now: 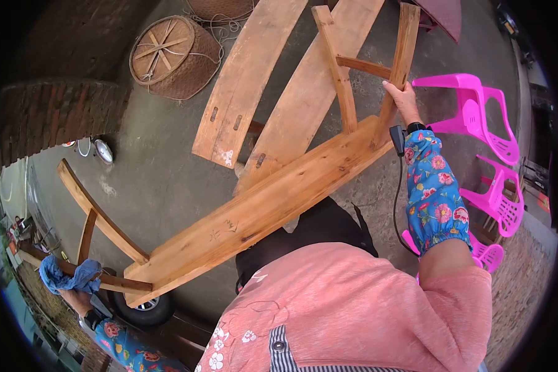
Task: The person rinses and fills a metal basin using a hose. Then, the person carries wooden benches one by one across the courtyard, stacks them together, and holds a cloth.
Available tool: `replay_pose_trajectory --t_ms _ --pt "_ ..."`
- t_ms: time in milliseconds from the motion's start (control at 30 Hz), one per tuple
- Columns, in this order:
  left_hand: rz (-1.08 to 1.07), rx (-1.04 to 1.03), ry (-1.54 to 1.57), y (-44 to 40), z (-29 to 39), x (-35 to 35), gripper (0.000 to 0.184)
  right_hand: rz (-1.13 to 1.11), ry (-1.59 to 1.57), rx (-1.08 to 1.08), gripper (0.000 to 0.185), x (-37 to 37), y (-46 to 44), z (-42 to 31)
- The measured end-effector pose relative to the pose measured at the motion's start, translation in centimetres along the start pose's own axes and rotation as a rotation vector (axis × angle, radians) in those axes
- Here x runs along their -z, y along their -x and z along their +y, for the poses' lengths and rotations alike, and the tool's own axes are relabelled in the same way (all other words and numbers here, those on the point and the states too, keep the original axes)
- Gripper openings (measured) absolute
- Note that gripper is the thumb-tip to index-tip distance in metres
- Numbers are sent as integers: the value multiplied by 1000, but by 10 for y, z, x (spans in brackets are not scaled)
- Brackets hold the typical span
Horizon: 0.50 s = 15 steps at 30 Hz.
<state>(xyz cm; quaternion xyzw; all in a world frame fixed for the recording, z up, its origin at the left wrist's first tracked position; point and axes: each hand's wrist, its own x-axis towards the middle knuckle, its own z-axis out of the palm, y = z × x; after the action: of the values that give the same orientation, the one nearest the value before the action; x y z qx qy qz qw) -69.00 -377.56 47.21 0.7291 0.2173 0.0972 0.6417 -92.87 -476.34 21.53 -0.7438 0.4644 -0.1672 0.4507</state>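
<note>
A long wooden bench lies tipped across in front of my body, its legs pointing away from me and its bare board facing up, with small dark markings on it. At the upper right, my right hand is closed round one of the legs. Down at the lower left, my left hand is closed on a crumpled blue cloth, which wraps over another leg. The cloth partly hides the left fingers. Both forearms wear blue flowered sleeve covers.
Two more long benches stand beyond this one. A round woven basket with a cord sits at the upper left. Pink plastic chairs line the right side. A wheel shows below the bench's left end.
</note>
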Motion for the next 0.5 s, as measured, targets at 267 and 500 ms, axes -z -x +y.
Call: replay_pose_trajectory --t_ms 267,500 --pt "37 -3 220 69 -32 8 48 51 -321 124 36 47 -9 -76" --pt "-153 45 524 98 -91 -20 50 57 -278 470 48 53 -113 -208"
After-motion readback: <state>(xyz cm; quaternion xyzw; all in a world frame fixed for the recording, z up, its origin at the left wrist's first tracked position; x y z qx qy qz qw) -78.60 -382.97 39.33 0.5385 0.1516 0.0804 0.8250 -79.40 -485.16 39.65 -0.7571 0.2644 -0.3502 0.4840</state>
